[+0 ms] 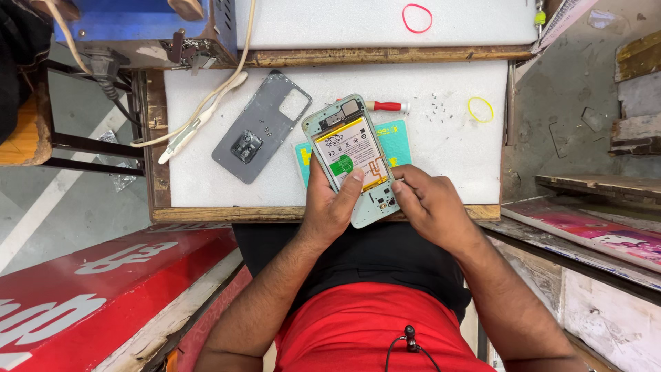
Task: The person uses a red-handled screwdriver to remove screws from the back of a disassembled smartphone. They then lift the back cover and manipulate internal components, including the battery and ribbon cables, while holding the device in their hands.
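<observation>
Currently the left hand [332, 207] is wrapped around the opened phone [351, 157], held over the tabletop's [206, 165] near edge, thumb on the battery; the right hand [428, 201] pinches closed at its lower end, contents hidden. Risk: a slip there could tear the flex cable, and loose screws [435, 105] at far right could scatter.

A white rectangular label with a green patch covers the battery of the opened phone [351, 155], a teal printed card [398, 141] lies beneath it, and a red sign with white characters [89, 289] slants at lower left.
</observation>
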